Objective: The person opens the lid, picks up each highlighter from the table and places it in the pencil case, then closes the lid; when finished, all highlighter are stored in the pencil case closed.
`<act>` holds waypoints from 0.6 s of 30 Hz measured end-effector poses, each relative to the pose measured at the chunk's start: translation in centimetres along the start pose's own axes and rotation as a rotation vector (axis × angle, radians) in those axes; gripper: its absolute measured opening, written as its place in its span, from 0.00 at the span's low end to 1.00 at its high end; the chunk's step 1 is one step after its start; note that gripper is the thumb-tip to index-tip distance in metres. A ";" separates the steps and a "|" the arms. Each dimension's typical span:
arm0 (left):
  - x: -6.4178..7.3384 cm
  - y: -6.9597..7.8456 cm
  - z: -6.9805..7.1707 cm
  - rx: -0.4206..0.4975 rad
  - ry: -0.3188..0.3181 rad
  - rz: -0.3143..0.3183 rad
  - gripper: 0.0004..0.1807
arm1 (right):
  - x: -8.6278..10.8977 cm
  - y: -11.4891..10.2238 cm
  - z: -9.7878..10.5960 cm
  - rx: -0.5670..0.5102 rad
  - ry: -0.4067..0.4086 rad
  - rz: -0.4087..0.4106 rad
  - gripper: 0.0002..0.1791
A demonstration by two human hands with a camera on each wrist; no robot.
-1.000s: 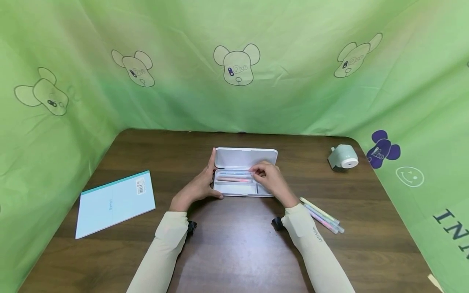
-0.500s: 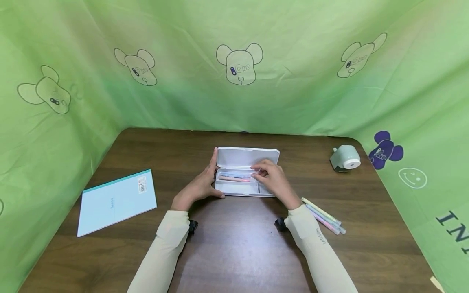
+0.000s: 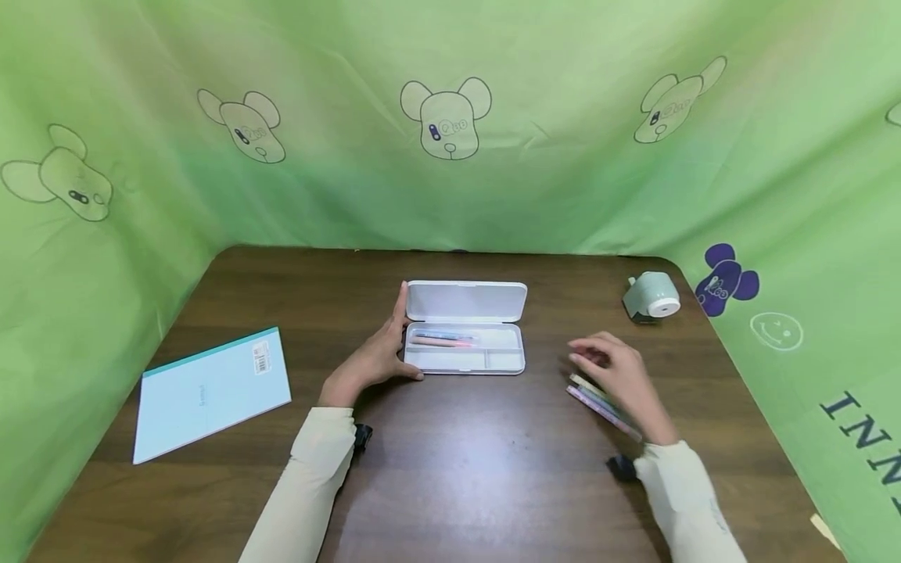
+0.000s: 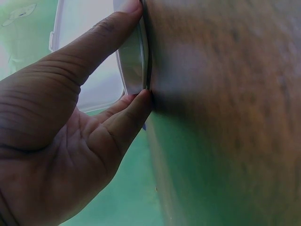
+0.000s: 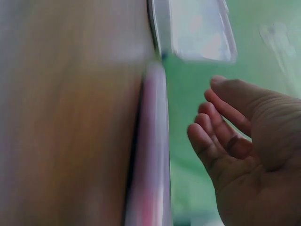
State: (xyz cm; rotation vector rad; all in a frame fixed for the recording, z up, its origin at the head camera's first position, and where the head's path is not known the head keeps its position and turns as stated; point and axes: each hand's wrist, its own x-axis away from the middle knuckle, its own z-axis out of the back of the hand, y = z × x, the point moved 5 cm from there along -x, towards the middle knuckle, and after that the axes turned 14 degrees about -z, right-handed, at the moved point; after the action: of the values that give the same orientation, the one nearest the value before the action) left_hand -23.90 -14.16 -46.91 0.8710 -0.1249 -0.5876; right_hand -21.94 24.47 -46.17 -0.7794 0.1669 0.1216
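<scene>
An open white pencil case point(image 3: 505, 361) lies mid-table with its lid point(image 3: 466, 302) tilted back. My left hand point(image 3: 373, 361) grips its left end, thumb at the front corner and fingers along the side; the left wrist view shows the thumb point(image 4: 101, 37) and fingertips against the case's edge. Inside the back compartment lie a pink pen point(image 3: 439, 342) and a blue pen point(image 3: 450, 335). My right hand point(image 3: 619, 375), fingers loosely bent and holding nothing, hovers over some pastel pens point(image 3: 598, 405) right of the case. In the right wrist view a pink pen point(image 5: 153, 141) lies below it, blurred.
A light blue notebook point(image 3: 211, 395) with a teal edge lies at the left of the brown table point(image 3: 450, 469). At the back right stands a pale green pencil sharpener point(image 3: 651, 295). Green printed cloth point(image 3: 338, 180) hangs behind and at both sides.
My right hand has let go of the blue pen inside the pencil case and moved right, over the loose pens. The left hand has stayed on the case.
</scene>
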 end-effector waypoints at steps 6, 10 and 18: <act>-0.2 -0.8 0.0 0.000 0.002 -0.007 0.87 | 4.0 4.1 4.8 0.010 0.034 -0.058 0.12; -0.7 -3.1 -0.4 0.017 0.020 -0.043 0.89 | 5.6 5.8 6.8 0.069 -0.002 -0.138 0.11; -0.8 -4.3 -0.9 0.001 0.033 -0.071 0.90 | 7.2 7.1 7.4 0.106 -0.116 -0.228 0.09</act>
State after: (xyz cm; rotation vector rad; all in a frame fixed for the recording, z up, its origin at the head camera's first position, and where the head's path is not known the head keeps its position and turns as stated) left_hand -26.09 -15.26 -50.59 0.8883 -0.0647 -0.6398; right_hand -15.33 35.05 -47.33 -0.6789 -0.0260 -0.0580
